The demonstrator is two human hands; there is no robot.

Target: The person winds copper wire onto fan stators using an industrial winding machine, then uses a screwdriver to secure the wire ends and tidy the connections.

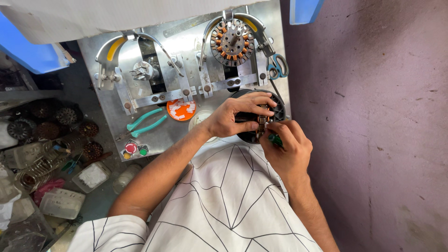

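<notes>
My left hand (235, 115) grips a round black motor stator (278, 111) from its near side, fingers spread across its top. My right hand (287, 144) holds a small green-handled tool (275, 139) with its tip against the copper-wound middle of that stator. The stator rests at the near right edge of a metal workbench plate (158, 135). A white cloth with thin black lines (233, 200) covers my lap below both hands.
A second stator with orange windings (232, 42) sits in a clamp fixture at the back right, blue scissors (278, 66) beside it. Teal-handled pliers (144, 123), an orange dish of white pieces (181, 110) and coloured buttons (134, 149) lie on the plate. Containers and wound stators (56, 126) crowd the left floor.
</notes>
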